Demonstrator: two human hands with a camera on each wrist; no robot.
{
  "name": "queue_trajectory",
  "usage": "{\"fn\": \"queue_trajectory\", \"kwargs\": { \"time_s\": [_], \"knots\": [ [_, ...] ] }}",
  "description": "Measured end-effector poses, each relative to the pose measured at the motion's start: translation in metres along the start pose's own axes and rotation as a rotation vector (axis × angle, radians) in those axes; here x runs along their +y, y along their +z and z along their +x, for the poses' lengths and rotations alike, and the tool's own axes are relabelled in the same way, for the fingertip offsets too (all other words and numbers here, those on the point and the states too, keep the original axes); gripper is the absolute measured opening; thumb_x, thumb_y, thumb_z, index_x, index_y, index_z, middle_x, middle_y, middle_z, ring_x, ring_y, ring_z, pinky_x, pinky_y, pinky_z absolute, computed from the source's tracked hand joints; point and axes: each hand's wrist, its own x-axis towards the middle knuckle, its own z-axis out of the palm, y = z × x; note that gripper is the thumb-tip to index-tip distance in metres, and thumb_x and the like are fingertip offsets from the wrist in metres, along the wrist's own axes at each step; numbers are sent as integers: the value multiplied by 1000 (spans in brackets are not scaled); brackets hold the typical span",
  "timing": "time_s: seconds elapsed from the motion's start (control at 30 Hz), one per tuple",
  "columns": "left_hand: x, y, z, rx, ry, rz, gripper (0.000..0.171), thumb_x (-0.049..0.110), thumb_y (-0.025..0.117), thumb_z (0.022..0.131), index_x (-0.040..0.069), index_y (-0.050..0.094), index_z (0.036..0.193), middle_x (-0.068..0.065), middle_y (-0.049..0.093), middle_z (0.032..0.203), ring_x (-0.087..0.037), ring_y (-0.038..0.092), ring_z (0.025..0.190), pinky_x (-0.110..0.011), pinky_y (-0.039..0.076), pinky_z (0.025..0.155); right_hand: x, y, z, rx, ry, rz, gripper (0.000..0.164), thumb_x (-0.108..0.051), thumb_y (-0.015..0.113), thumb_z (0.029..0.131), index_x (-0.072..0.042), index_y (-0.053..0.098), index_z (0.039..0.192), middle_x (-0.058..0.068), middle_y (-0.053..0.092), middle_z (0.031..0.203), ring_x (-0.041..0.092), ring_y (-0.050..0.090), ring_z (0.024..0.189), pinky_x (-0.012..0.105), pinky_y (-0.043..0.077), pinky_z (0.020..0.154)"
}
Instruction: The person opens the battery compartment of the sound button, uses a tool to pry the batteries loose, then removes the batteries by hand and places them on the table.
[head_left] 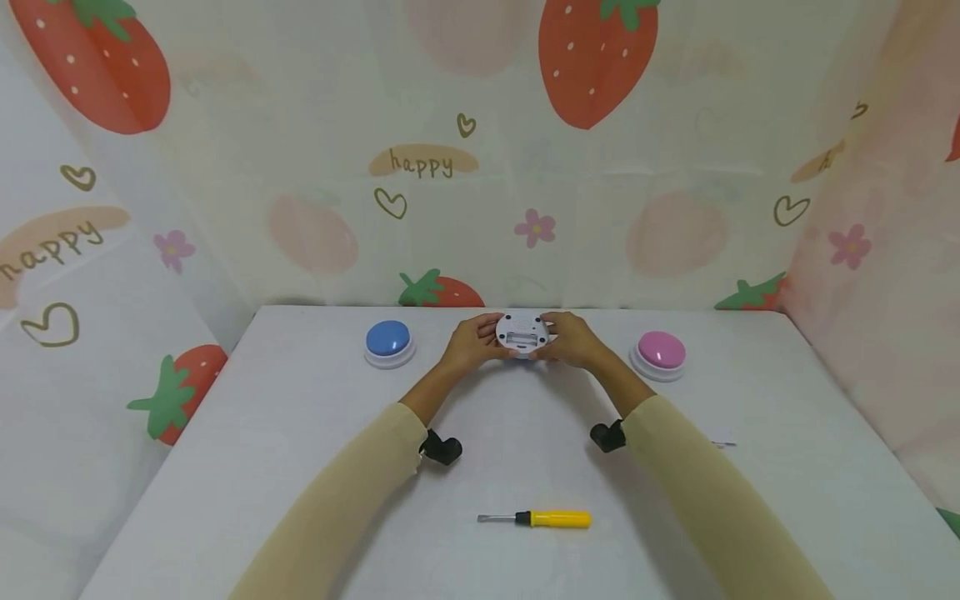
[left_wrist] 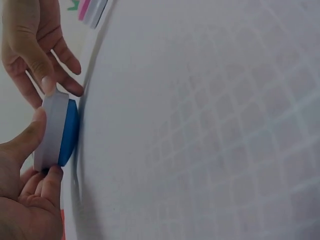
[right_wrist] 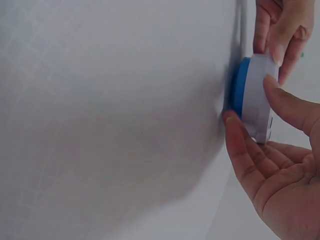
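Near the table's back edge, both hands hold a round push button [head_left: 522,332] with a white base and a blue dome [right_wrist: 240,87]. Its underside faces the head camera, showing dark dots and a rectangular battery recess. The left hand [head_left: 471,343] grips one side of the base, its thumb on the underside and fingertips at the rim in the left wrist view. From the opposite side the right hand [head_left: 573,340] pinches it, thumb on the underside and fingertips beside the dome in the right wrist view.
On the white table [head_left: 300,467], a second blue-domed button [head_left: 388,342] stands to the left and a pink-domed button [head_left: 660,355] to the right. A yellow-handled screwdriver [head_left: 536,519] lies in front, between the forearms. Past the right sleeve a small thin object [head_left: 724,444] shows, partly hidden.
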Motion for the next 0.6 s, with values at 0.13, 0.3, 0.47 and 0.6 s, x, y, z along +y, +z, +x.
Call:
{"fn": "queue_trajectory", "kwargs": {
  "time_s": [0.13,0.3,0.47,0.6],
  "knots": [
    [1,1,-3,6,-2,9,73,-9,80,81,-6,47,146,-22,52,147,-29,51,137,-35,45,108,-1,1,-2,-2,7,-1,83,-13,83,84,7,39,151,28,52,144,34,60,118,32,59,79],
    [-1,1,-4,2,-21,-25,78,-11,78,82,-6,41,150,-23,45,152,-30,46,140,-36,43,110,-1,2,-3,-5,9,-5,82,-15,82,85,6,39,151,28,54,142,32,63,109,29,58,74],
    [3,1,-8,-20,-21,-5,85,-11,78,82,-4,35,155,-21,39,157,-30,41,144,-35,40,113,-4,1,-5,-10,7,7,83,-16,81,86,6,37,152,30,54,140,30,66,98,29,58,71],
    [11,0,-15,-39,-10,145,92,0,83,82,1,31,158,-16,36,160,-28,36,147,-35,35,117,-5,0,-7,-27,20,14,85,-17,81,87,6,33,154,30,52,143,28,67,91,32,60,73]
  ]
}}
